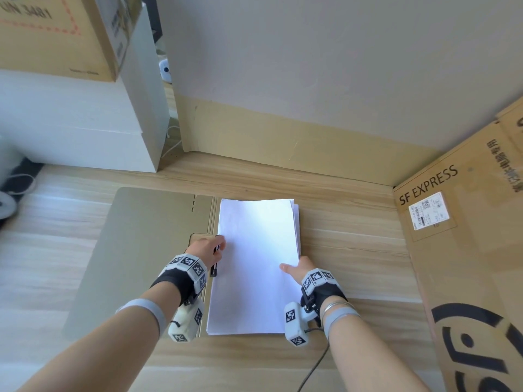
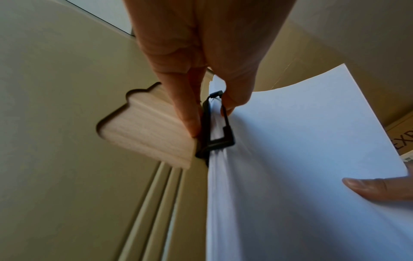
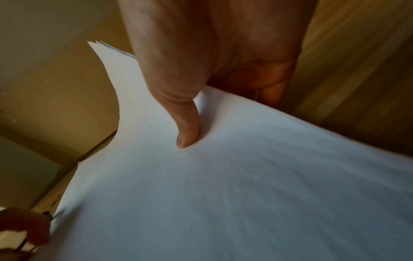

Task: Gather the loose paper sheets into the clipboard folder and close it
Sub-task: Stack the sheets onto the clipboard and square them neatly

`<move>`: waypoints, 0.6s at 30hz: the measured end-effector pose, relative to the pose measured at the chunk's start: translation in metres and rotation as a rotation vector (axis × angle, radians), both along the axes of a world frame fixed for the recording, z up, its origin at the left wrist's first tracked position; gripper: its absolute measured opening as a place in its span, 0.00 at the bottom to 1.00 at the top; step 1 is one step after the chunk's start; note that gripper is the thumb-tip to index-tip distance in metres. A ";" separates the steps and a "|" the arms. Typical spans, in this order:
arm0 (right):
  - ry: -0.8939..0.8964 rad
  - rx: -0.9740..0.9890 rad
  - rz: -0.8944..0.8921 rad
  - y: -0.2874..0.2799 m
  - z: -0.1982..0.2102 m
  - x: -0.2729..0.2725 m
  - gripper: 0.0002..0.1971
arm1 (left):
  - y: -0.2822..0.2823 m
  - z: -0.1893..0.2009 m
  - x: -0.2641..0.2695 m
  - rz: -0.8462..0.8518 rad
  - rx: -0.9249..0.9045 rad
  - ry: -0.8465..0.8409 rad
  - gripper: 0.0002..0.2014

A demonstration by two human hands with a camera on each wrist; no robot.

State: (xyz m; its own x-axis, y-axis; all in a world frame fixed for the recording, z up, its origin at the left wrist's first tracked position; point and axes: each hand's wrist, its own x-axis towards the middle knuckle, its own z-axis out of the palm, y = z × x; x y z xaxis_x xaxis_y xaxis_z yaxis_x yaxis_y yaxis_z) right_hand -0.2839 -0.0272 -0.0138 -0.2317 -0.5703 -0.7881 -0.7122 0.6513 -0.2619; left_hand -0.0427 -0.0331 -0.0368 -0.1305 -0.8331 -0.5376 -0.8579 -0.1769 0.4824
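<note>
White paper sheets (image 1: 257, 264) lie stacked on the right half of the open clipboard folder (image 1: 135, 250), which lies flat on the wooden counter (image 1: 353, 250) near its far edge. The left hand (image 1: 208, 248) pinches the black clip (image 2: 214, 127) at the stack's left edge. The right hand (image 1: 297, 268) grasps the stack's right edge, thumb (image 3: 187, 127) on top. A cardboard box (image 1: 464, 250) stands along the counter's right edge.

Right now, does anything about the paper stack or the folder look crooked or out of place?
Slightly. In the paper stack, a few lower sheets stick out past the top sheet at the far right corner, so it is not squared. The left hand pinches the black clip at the stack's left edge; the right hand grips the right edge. The folder lies open.
</note>
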 end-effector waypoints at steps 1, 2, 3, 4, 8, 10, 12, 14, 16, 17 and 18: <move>0.000 0.001 0.001 0.000 0.000 0.000 0.36 | 0.000 0.000 -0.001 0.004 0.000 -0.001 0.08; -0.001 -0.002 0.001 0.000 0.000 0.000 0.36 | 0.000 0.000 -0.001 0.013 0.001 0.001 0.10; -0.001 -0.005 0.001 0.000 0.000 0.000 0.36 | 0.000 0.000 -0.002 0.028 0.001 0.006 0.12; -0.003 -0.006 0.003 0.000 0.000 0.001 0.36 | 0.000 0.000 -0.003 0.047 0.001 0.010 0.13; -0.016 0.002 -0.003 -0.001 0.001 0.002 0.36 | 0.000 0.001 -0.006 0.107 0.011 0.001 0.20; -0.024 0.001 -0.016 -0.001 0.001 0.002 0.36 | 0.000 0.002 -0.008 0.132 0.021 -0.019 0.22; -0.030 -0.008 -0.036 -0.001 0.000 0.002 0.36 | 0.000 0.003 -0.012 0.155 0.026 -0.046 0.21; -0.045 -0.004 -0.063 -0.001 0.000 0.002 0.36 | -0.001 0.004 -0.015 0.184 0.035 -0.085 0.21; -0.060 -0.006 -0.082 -0.001 -0.001 0.001 0.36 | -0.002 0.006 -0.018 0.201 0.052 -0.127 0.22; -0.065 -0.001 -0.092 -0.001 -0.002 0.001 0.36 | -0.003 0.006 -0.019 0.205 0.061 -0.143 0.23; -0.070 0.002 -0.103 -0.002 -0.003 0.000 0.36 | -0.003 0.007 -0.020 0.206 0.069 -0.156 0.24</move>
State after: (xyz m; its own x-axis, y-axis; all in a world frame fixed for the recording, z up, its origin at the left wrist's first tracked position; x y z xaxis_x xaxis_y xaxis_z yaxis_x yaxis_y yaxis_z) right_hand -0.2842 -0.0288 -0.0170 -0.2332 -0.5445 -0.8057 -0.6219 0.7205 -0.3068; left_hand -0.0626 -0.0362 -0.0299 0.1271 -0.7944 -0.5940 -0.8633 -0.3835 0.3282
